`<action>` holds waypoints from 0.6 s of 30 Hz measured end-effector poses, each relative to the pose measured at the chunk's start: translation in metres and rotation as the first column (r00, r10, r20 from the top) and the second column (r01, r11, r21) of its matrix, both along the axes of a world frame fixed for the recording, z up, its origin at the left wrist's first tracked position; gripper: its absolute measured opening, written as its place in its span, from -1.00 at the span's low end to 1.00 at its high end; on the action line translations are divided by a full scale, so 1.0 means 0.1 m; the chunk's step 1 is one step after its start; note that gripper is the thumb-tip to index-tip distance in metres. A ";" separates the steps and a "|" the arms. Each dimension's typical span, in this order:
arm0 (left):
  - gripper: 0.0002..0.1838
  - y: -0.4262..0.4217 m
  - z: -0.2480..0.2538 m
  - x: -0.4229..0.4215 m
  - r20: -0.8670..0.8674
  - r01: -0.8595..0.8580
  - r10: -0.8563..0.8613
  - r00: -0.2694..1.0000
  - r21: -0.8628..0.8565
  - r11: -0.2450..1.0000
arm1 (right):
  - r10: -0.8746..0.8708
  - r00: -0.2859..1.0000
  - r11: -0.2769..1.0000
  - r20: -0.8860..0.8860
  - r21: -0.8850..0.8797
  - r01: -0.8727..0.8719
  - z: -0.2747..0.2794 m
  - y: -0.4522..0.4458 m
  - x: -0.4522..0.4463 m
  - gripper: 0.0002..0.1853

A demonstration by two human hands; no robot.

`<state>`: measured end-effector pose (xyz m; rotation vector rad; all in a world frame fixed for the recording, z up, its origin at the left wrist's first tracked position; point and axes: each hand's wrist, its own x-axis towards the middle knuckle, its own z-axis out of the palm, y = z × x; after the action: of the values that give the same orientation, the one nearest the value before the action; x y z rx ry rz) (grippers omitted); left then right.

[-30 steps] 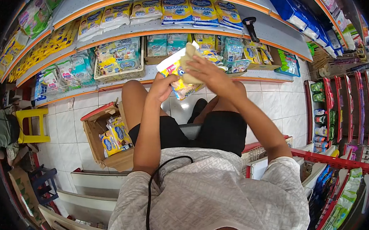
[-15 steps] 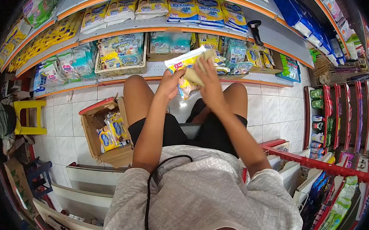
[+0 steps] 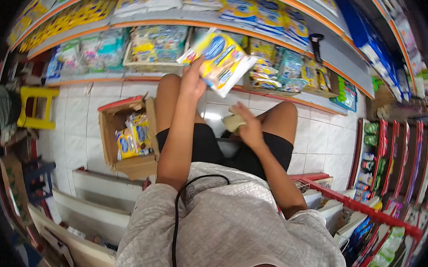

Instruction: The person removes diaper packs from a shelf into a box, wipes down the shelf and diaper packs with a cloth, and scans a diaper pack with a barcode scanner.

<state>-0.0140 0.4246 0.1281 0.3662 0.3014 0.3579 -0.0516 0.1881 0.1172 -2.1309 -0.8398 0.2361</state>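
A yellow, white and blue diaper pack (image 3: 225, 60) is raised in front of the lower shelf, tilted, its printed face toward me. My left hand (image 3: 193, 81) grips it by its left edge. Lower down, over my right thigh, my right hand (image 3: 250, 130) is closed around a folded beige cloth (image 3: 233, 121), apart from the pack. On the floor at my left, an open cardboard box (image 3: 111, 148) contains several similar yellow and blue packs (image 3: 128, 142).
Shelves ahead carry rows of diaper packs (image 3: 238, 7) and baskets of smaller packs (image 3: 155, 45). A black handheld scanner (image 3: 316, 46) lies on the upper shelf. At left stands a yellow stool (image 3: 37, 104); red-edged racks (image 3: 391, 156) stand at right, white panels (image 3: 94, 207) behind me.
My left hand has lifted the diaper pack up and slightly right, turning its face toward me. My right hand with the cloth has come away from the pack and dropped toward my right thigh.
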 end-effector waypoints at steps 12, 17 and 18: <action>-0.47 1.17 0.92 -1.39 0.040 -0.282 0.280 0.959 0.213 0.935 | 0.247 0.765 0.935 -0.595 0.354 -0.027 0.24 2.41 -0.39 -0.59; -0.53 1.37 0.74 -1.75 -0.063 -0.293 0.319 0.946 0.259 0.921 | 0.132 0.427 0.967 -0.895 0.210 0.141 -0.98 3.19 -1.07 -0.40; -0.54 1.39 0.66 -1.82 -0.104 -0.302 0.333 0.937 0.237 0.923 | 0.083 0.313 0.978 -0.946 0.138 0.158 -1.03 3.21 -1.14 -0.38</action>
<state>-0.1958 0.5632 0.1946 0.5628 0.4664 0.6905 -0.1654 0.5088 0.0143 -1.3621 -0.0437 1.2143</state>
